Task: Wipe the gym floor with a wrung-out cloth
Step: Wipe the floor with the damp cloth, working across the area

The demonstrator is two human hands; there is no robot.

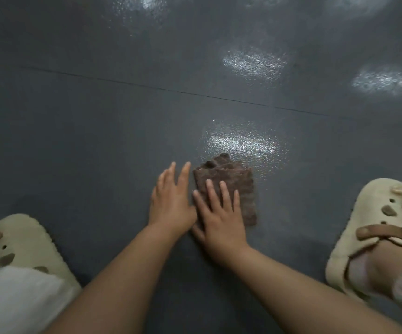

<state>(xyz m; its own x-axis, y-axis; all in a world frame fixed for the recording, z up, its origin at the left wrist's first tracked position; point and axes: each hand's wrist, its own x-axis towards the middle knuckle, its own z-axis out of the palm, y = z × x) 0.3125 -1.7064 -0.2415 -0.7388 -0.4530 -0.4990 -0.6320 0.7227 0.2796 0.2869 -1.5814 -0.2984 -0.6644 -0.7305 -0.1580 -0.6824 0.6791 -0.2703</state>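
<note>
**Both palms down, cloth under the right one**

Here, the folded brown textured cloth (229, 186) lies flat on the dark grey speckled gym floor (98, 131), just below and right of centre frame. Its far corner shows layered, slightly fanned edges.

Right hand (219, 218) presses on the near-left part of the cloth w/ straight, spread fingers (223, 194); no curl, nothing pinched, so the grip is wide and flat. The thumb reaches down-left, off the cloth edge.

Left hand (171, 201) rests flat just left of the cloth, fingers straight and pointing toward the top of the frame, also wide, holding nothing. Its index finger runs alongside the cloth's left edge; can't tell if it touches. The two hands meet near the left thumb / right index area.

Both bare forearms come in from the bottom of the frame.

A glossy, wet-looking patch (241, 141) shines on the floor right above the cloth; more bright patches sit in the upper right and top centre. A thin dark seam line (147, 86) crosses the floor from mid-left, sloping down to the right.

Lower left: a cream foam clog w/ brown charms (19, 244), partly covered by white fabric (14, 300). Right edge: a matching cream clog with a tan strap (376, 225), foot inside.
</note>
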